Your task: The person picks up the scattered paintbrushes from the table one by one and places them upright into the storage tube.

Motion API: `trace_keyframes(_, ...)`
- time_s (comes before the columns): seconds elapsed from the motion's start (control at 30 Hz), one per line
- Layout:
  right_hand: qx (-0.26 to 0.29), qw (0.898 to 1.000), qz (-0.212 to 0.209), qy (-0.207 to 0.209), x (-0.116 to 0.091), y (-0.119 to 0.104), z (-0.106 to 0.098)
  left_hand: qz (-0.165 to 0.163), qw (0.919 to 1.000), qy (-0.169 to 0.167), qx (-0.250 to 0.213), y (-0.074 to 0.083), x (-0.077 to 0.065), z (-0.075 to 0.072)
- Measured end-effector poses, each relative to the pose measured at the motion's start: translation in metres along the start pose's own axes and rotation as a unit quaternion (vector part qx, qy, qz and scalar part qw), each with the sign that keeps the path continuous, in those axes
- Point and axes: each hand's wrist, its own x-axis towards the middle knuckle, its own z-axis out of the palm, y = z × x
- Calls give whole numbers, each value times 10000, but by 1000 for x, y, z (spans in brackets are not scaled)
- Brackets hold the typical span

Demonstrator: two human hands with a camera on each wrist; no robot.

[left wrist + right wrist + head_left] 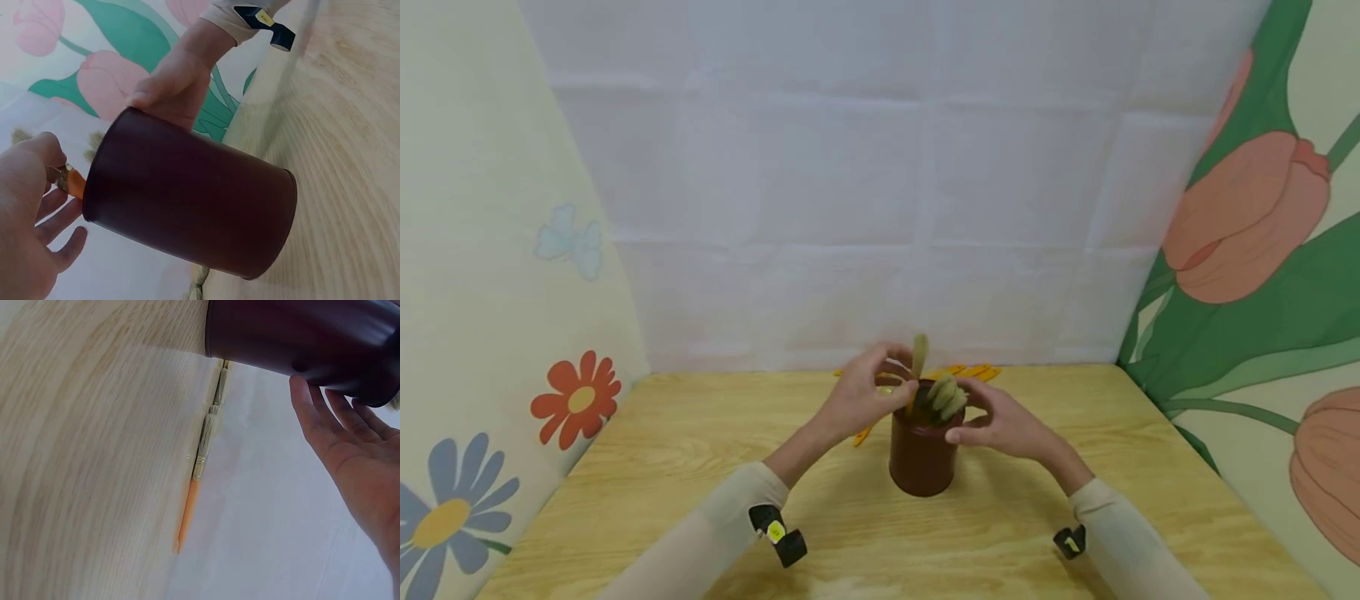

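Note:
A dark brown-red cylindrical pot (922,462) stands upright on the table. My left hand (872,387) is over its left rim, pinching a flat paintbrush (920,354) with its pale bristles up. The brush's orange handle (76,184) runs down into the pot's mouth in the left wrist view. Several other paintbrushes (946,398) stand in the pot, bristles up, leaning right. My right hand (1007,425) holds the pot's upper right side, thumb at the front and fingers behind. In the right wrist view its fingertips (300,387) are against the pot's wall.
More orange-handled paintbrushes (981,371) lie along the table's back edge behind the pot, and one (187,509) shows fully in the right wrist view. A white cloth (820,183) hangs behind the wooden table (700,442). Flower-painted panels (1247,217) flank it.

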Motion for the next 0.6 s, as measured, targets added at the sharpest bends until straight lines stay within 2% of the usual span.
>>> trace_keyframes(0.17,29,10000,39,-26,1,2,0,91,9958,-176,889,-11,-1,1)
trace_keyframes(0.23,40,10000,78,-24,1,2,0,64,9941,-266,1053,-13,0,1)
trace_keyframes(0.5,102,9998,155,8,2,1,0,-149,9920,-496,1152,-14,4,3)
trace_keyframes(0.6,145,9997,189,10,2,1,0,-308,9929,-491,1035,-14,3,2)
